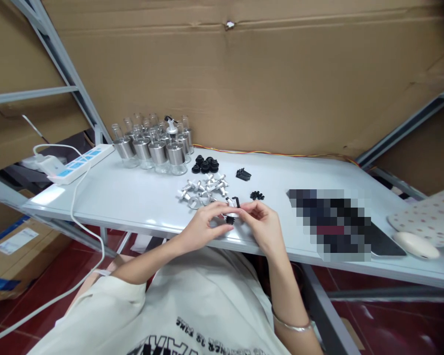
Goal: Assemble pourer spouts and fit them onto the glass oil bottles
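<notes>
Near the table's front edge, my left hand [207, 224] is closed round a bottle pourer [230, 219] with a black ribbed stopper below and a white spout above. The fingers of my right hand [261, 222] pinch at the pourer's black flip cap [237, 201]. Just beyond my hands lies a loose pile of white pourer spouts [203, 190]. Black rubber stoppers [206, 164] are grouped behind them. To the right sit a small stack of black flip caps [243, 174] and several tiny black plugs [257, 195].
Glass bottles with steel sleeves [157, 154] stand at the back left, one topped with a pourer. A power strip [82, 164] with a white cable lies at the left edge. At right are a blurred dark flat object [329, 224] and a cream mouse-shaped thing [416, 245].
</notes>
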`<control>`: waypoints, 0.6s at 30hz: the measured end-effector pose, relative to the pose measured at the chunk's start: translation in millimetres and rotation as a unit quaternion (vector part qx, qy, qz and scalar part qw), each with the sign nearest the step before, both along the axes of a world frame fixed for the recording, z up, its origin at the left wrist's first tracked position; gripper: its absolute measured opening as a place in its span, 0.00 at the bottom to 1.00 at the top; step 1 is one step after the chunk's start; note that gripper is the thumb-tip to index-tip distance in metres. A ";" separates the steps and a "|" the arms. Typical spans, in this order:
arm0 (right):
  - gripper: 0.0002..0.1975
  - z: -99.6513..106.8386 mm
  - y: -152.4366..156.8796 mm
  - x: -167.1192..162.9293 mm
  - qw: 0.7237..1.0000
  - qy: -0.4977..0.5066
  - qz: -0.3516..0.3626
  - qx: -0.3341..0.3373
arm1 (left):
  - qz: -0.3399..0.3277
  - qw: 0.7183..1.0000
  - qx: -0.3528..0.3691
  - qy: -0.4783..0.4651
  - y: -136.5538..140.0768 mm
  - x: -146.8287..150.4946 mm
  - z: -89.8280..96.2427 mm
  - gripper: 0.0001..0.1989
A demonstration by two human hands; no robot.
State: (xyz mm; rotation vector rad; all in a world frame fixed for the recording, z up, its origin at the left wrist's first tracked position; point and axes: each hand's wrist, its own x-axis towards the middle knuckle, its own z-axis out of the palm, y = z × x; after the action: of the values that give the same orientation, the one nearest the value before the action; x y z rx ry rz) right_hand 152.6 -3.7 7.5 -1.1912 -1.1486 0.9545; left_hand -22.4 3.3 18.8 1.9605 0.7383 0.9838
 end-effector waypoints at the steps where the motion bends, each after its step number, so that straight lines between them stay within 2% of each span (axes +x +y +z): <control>1: 0.16 0.8 -0.3 0.3 1.000 0.008 -0.003 -0.001 | 0.001 1.000 0.001 -0.004 0.0 0.0 0.1 0.17; 7: 0.16 -2.6 -1.1 0.2 0.999 0.040 -0.005 0.015 | -0.001 0.999 -0.031 -0.008 -0.1 0.0 -3.0 0.17; 10: 0.16 -3.1 -2.1 0.7 1.000 0.014 -0.001 0.028 | -0.003 0.998 -0.064 -0.024 0.0 0.6 -6.4 0.24; 14: 0.12 0.7 -5.8 0.0 0.997 -0.031 -0.007 0.069 | -0.002 0.994 -0.098 -0.053 -0.2 1.8 -9.2 0.34; 18: 0.09 4.3 -9.3 -1.6 0.994 -0.039 -0.015 0.101 | -0.004 0.995 -0.095 -0.035 0.1 1.6 -9.3 0.37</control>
State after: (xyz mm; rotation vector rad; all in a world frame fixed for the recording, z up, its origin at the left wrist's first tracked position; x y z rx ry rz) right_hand 151.0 -13.0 11.7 -1.0874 -1.2553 0.7551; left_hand -20.8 3.3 9.5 1.7556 0.7553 0.9375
